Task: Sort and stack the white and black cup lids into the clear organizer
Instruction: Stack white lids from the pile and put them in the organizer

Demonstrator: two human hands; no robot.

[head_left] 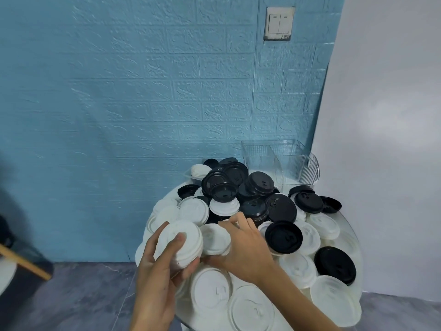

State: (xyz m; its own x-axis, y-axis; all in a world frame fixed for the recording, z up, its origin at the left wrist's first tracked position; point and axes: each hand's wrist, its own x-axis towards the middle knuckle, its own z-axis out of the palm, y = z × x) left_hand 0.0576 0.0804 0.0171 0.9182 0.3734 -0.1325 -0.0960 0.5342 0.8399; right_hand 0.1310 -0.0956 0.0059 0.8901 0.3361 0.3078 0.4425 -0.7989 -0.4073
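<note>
White lids [177, 244], a small stack of them, sit gripped in my left hand [155, 271], thumb across the top, fingers curled underneath. My right hand [241, 244] is right beside it, fingers pinching another white lid [214, 238] at its rim, just touching the stack's edge. That lid lies flat-face up, immediately right of my left grip, so it's a short slide leftward to nest it. The clear organizer [281, 163] stands empty at the far right of the tabletop [348, 225], beyond the black lids [238, 187], nearer my right hand.
</note>
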